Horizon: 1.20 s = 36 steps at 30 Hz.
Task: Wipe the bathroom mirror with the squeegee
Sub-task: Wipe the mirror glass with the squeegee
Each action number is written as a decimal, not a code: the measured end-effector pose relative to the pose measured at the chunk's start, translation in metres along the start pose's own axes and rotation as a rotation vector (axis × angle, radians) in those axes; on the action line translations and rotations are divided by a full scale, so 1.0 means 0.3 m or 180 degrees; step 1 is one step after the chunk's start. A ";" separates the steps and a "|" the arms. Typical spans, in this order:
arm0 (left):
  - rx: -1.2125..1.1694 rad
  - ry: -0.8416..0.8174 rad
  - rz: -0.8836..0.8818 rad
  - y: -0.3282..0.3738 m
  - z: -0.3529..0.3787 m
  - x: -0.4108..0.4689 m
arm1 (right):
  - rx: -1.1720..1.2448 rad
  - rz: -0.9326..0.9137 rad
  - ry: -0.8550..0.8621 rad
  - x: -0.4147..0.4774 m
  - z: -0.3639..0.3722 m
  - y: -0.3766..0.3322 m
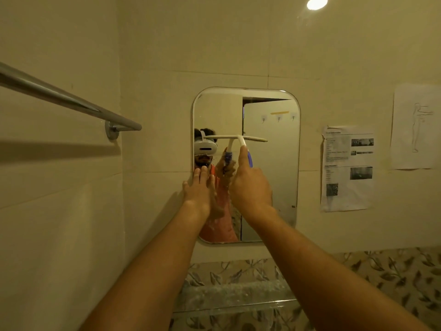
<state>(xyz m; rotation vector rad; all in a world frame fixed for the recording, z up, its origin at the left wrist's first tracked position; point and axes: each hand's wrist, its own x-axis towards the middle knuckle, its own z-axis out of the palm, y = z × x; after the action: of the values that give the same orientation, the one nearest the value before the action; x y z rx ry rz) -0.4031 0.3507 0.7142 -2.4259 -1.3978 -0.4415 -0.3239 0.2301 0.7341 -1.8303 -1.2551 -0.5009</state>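
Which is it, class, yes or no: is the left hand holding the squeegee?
No, the right hand grips the squeegee by its handle, while the left hand rests flat at the left edge of the mirror.

- The mirror (pixel 274 182) is tall with round corners.
- The squeegee (pixel 238 137) is white and blue. My right hand (pixel 250 187) holds it, blade level across the mirror's middle.
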 end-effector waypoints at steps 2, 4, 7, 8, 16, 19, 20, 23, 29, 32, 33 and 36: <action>-0.0005 0.0004 -0.0011 0.005 0.001 -0.001 | 0.0021 0.0022 -0.0070 -0.029 0.008 0.013; -0.0053 0.0021 -0.0014 0.007 -0.001 0.001 | 0.0087 0.0056 -0.0102 -0.044 0.020 0.022; -0.0004 0.0017 -0.0014 0.006 -0.004 0.004 | 0.0072 0.0114 -0.0198 -0.060 0.033 0.032; 0.0036 0.0008 -0.0011 0.004 -0.003 0.003 | 0.0075 0.0133 -0.0250 -0.067 0.031 0.033; 0.0120 -0.0104 -0.0062 0.020 -0.009 -0.012 | 0.0450 -0.0001 -0.0098 -0.074 -0.087 0.061; 0.0032 -0.0075 -0.0082 0.020 -0.008 -0.012 | 0.0397 -0.0132 0.0211 0.036 -0.189 0.040; 0.0002 -0.0079 -0.0082 0.020 -0.008 -0.011 | 0.0397 -0.0174 0.0285 0.076 -0.223 0.028; 0.0025 -0.0046 -0.0043 0.017 -0.006 -0.008 | 0.0433 -0.0247 0.0374 0.190 -0.291 -0.008; 0.0105 -0.0065 -0.0008 0.019 -0.004 -0.014 | 0.0321 -0.0294 0.0426 0.331 -0.313 -0.038; 0.0211 -0.0134 -0.0024 0.022 -0.018 -0.011 | 0.0122 -0.0314 0.0325 0.356 -0.301 -0.022; 0.0228 -0.0151 -0.0038 0.023 -0.021 -0.007 | 0.0062 -0.0321 0.0319 0.361 -0.289 -0.015; 0.0281 -0.0155 -0.0073 0.027 -0.017 0.005 | 0.0019 -0.0321 0.0355 0.360 -0.244 0.009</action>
<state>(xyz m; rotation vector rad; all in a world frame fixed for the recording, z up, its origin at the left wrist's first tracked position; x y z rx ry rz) -0.3958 0.3460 0.7185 -2.3673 -1.4350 -0.3210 -0.2668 0.2310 0.8516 -1.7161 -1.2754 -0.6453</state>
